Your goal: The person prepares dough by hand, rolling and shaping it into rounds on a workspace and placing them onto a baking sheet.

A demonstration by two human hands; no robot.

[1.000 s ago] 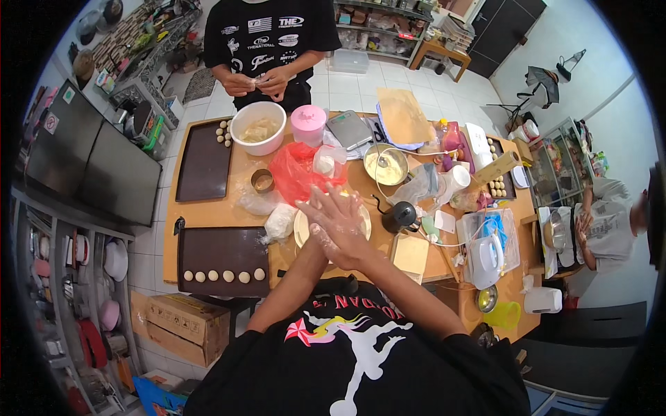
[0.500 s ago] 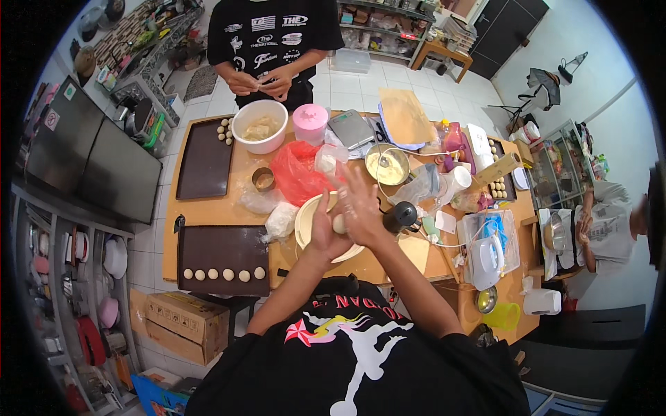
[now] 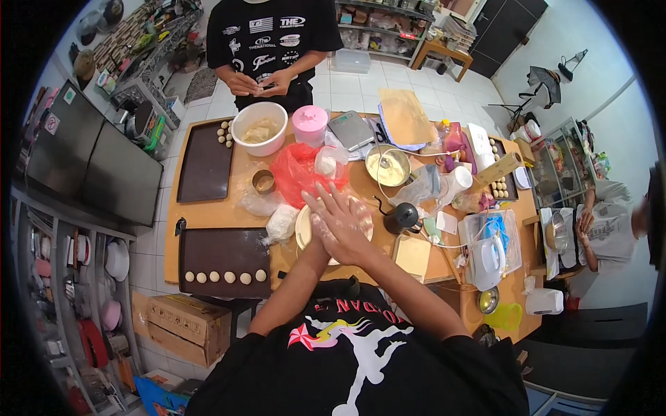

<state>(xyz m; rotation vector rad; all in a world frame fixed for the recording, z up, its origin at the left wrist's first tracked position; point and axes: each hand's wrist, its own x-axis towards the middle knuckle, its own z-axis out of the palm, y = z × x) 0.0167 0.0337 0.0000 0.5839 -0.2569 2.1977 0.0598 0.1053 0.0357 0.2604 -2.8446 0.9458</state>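
1. Right grip [image 3: 340, 232] lies flat across left grip [image 3: 359, 210]; cannot tell whether either holds anything.
2. Small, pale, round dough balls [image 3: 229, 277] sit left of both.
3. Seemingly palm-rolling; next likely calls for parting.

- The standing person's black shirt [image 3: 272, 52] is covered with rows of white lettering and emblems [image 3: 261, 26].
- Red lettering [image 3: 345, 305] and a white figure [image 3: 364, 371] are printed on the wearer's own black shirt [image 3: 291, 374].
- A round red sign [image 3: 52, 123] is stuck on the fridge [image 3: 62, 163].
- The cardboard box [image 3: 184, 329] is marked with small dark symbols.
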